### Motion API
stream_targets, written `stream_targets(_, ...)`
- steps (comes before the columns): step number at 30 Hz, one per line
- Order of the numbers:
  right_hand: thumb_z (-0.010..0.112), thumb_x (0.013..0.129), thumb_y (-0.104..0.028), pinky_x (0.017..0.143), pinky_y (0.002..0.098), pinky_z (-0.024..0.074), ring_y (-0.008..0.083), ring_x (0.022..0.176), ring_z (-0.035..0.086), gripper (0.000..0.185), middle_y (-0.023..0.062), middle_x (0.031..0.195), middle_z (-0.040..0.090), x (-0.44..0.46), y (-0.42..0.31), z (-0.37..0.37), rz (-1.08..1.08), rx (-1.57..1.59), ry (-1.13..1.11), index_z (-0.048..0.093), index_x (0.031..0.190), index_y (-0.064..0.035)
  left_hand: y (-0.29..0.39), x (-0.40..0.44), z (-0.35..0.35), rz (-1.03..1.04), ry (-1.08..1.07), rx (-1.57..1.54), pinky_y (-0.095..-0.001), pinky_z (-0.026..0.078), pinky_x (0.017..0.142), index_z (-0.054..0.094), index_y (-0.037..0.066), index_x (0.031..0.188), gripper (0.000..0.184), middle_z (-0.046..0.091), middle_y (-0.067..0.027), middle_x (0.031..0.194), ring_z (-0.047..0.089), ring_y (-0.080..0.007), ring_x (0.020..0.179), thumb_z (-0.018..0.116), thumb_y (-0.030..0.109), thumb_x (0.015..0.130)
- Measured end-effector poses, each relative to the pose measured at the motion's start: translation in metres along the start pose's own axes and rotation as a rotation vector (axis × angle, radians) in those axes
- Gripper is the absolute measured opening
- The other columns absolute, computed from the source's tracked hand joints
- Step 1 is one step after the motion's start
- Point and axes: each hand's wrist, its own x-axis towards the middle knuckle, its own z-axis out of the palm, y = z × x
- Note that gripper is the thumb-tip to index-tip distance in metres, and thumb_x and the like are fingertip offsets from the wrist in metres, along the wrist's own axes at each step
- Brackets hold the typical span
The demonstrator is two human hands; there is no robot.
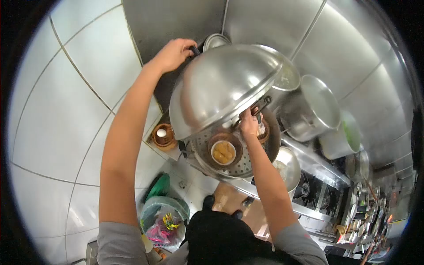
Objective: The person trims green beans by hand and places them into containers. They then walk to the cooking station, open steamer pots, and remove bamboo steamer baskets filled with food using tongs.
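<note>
A large domed metal lid [221,84] is tilted up over a perforated steamer tray [245,164]. My left hand [176,54] is closed on the black handle [194,51] at the top of the lid. Under the lid's raised edge, my right hand [250,123] reaches in over the steamer, its fingers wrapped round something dark that I cannot make out. A round basket with a white bowl of yellow-brown food [224,153] sits on the tray, left of my right forearm. Another basket with white food [261,128] is partly hidden behind my right hand.
A small bamboo basket with a white egg-like item [161,132] stands left of the steamer. Tall metal pots [309,108] line the back right. A metal bowl [288,169] and stove burners [316,194] are at the right. A lined bin [164,221] stands on the floor.
</note>
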Motion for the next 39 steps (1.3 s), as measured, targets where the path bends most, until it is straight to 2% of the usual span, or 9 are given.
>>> stream_targets(5,0.061,0.094,-0.026,0.064,0.0337,0.0436,0.0165,0.064,0.051,0.030,0.0063,0.068,0.057,0.020,-0.028,0.003,0.134,0.181,0.038,0.061,0.088,0.0032,0.004,0.003,-0.006,0.019,0.071,0.036,-0.0391,0.047,0.083,0.060,0.000,0.112,0.023,0.067,-0.0190,0.097,0.063,-0.0300,0.089,0.057,0.004,0.089)
stream_targets(6,0.062,0.094,-0.027,0.067,0.0331,0.0440,0.0160,0.066,0.052,0.030,0.0063,0.071,0.059,0.025,-0.029,-0.007,-0.355,-0.409,0.131,0.062,0.090,0.0033,0.003,0.003,-0.005,0.010,0.060,0.048,-0.0401,0.048,0.083,0.061,0.000,0.112,0.024,0.067,-0.0193,0.098,0.064,-0.0318,0.091,0.057,0.005,0.089)
stream_targets(8,0.063,0.094,-0.030,0.061,0.0301,0.0432,0.0127,0.063,0.052,0.028,0.0037,0.072,0.059,0.029,-0.040,-0.029,-0.347,-0.446,0.118,0.060,0.086,-0.0033,-0.002,0.004,0.001,-0.003,0.028,0.085,-0.0411,0.048,0.083,0.061,0.001,0.114,0.025,0.068,-0.0203,0.099,0.066,-0.0319,0.094,0.057,0.006,0.089)
stream_targets(9,0.063,0.094,-0.033,0.053,0.0276,0.0420,0.0099,0.058,0.051,0.028,0.0012,0.069,0.056,0.025,-0.090,-0.038,0.128,0.129,0.035,0.056,0.080,-0.0101,0.008,0.002,-0.004,-0.040,0.000,0.064,-0.0409,0.049,0.081,0.061,0.001,0.114,0.026,0.068,-0.0207,0.097,0.066,-0.0323,0.091,0.058,0.007,0.089)
stream_targets(10,0.066,0.091,-0.039,0.053,0.0271,0.0409,0.0095,0.057,0.049,0.032,-0.0007,0.066,0.052,0.022,-0.111,-0.054,0.209,0.066,0.081,0.054,0.079,-0.0121,0.011,0.002,-0.004,-0.044,-0.021,0.054,-0.0398,0.048,0.081,0.060,0.001,0.113,0.024,0.066,-0.0201,0.094,0.064,-0.0310,0.088,0.058,0.007,0.089)
stream_targets(18,0.062,0.092,-0.039,0.045,0.0265,0.0355,0.0107,0.046,0.046,0.038,0.0003,0.055,0.048,-0.031,-0.218,-0.225,0.045,-0.013,0.295,0.050,0.067,-0.0130,0.040,0.001,0.011,0.090,-0.061,0.141,-0.0399,0.045,0.087,0.061,-0.001,0.113,0.025,0.064,-0.0187,0.104,0.059,-0.0326,0.096,0.057,0.011,0.091)
stream_targets(23,0.061,0.093,-0.037,0.043,0.0265,0.0338,0.0108,0.044,0.043,0.038,0.0004,0.053,0.045,-0.080,-0.249,-0.323,-0.048,-0.158,0.417,0.049,0.067,-0.0116,0.084,-0.005,0.047,0.501,-0.076,0.188,-0.0427,0.044,0.090,0.061,-0.004,0.108,0.025,0.062,-0.0169,0.100,0.055,-0.0338,0.102,0.058,0.012,0.089)
stream_targets(34,0.059,0.094,-0.035,0.042,0.0274,0.0311,0.0110,0.043,0.039,0.039,0.0007,0.053,0.041,-0.132,-0.299,-0.384,-0.109,-0.195,0.535,0.047,0.066,-0.0105,0.146,-0.028,0.146,0.672,-0.152,0.479,-0.0381,0.043,0.088,0.066,0.006,0.092,0.015,0.063,-0.0073,0.094,0.054,-0.0243,0.102,0.058,0.009,0.080)
stream_targets(39,0.056,0.096,-0.038,0.042,0.0290,0.0281,0.0119,0.044,0.036,0.044,0.0001,0.052,0.038,-0.093,-0.309,-0.330,-0.100,-0.074,0.445,0.043,0.063,-0.0115,0.142,-0.050,0.107,0.541,-0.132,0.067,-0.0427,0.040,0.098,0.049,0.001,0.133,0.047,0.057,-0.0161,0.115,0.049,-0.0326,0.116,0.061,0.014,0.089)
